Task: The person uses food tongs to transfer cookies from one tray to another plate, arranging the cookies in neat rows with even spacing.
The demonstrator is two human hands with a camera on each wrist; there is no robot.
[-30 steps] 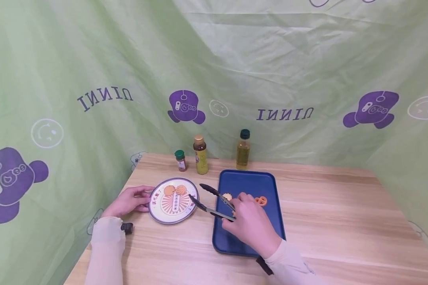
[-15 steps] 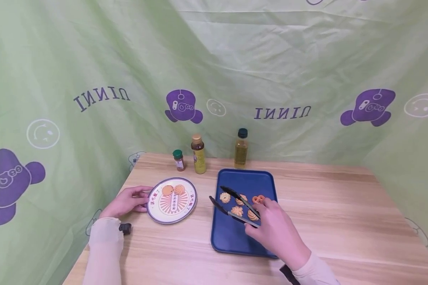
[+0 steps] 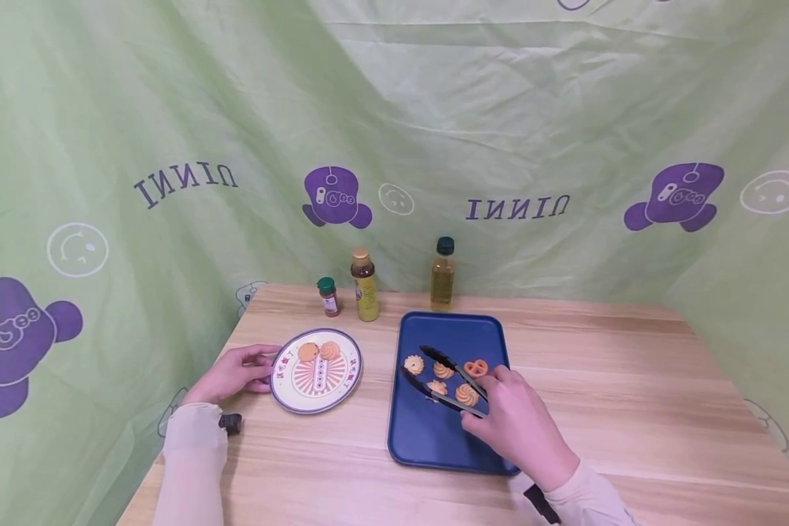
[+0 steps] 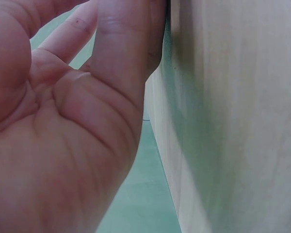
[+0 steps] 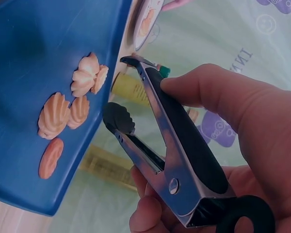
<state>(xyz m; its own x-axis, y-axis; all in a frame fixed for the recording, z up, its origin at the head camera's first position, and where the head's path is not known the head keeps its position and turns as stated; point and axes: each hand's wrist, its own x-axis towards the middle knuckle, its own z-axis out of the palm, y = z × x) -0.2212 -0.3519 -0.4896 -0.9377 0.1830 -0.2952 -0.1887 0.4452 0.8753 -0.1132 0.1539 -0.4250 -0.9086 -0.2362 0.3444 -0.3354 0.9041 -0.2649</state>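
My right hand (image 3: 526,427) grips a pair of black and silver tongs (image 5: 172,145). The tong tips stand apart over the blue tray (image 3: 430,453), close around a swirled cookie with no clear sign of contact. Several swirled cookies (image 3: 467,395) and a pretzel (image 3: 476,368) lie on that tray. At the left, my left hand (image 3: 237,372) holds the rim of a round white plate (image 3: 296,398), fingers curled at its edge. A flat round cookie (image 3: 308,352) and a swirled cookie (image 3: 329,351) rest on the plate. In the left wrist view the fingertips are out of sight.
Behind the plate stand a small green-capped spice jar (image 3: 328,298) and a yellow-labelled bottle (image 3: 364,288). An oil bottle (image 3: 443,277) stands just behind the tray. A green printed curtain (image 3: 394,131) hangs beyond the wooden table (image 3: 631,394).
The right hand with the tongs has moved right, from beside the plate to above the tray's cookies. The left hand has stayed at the plate.
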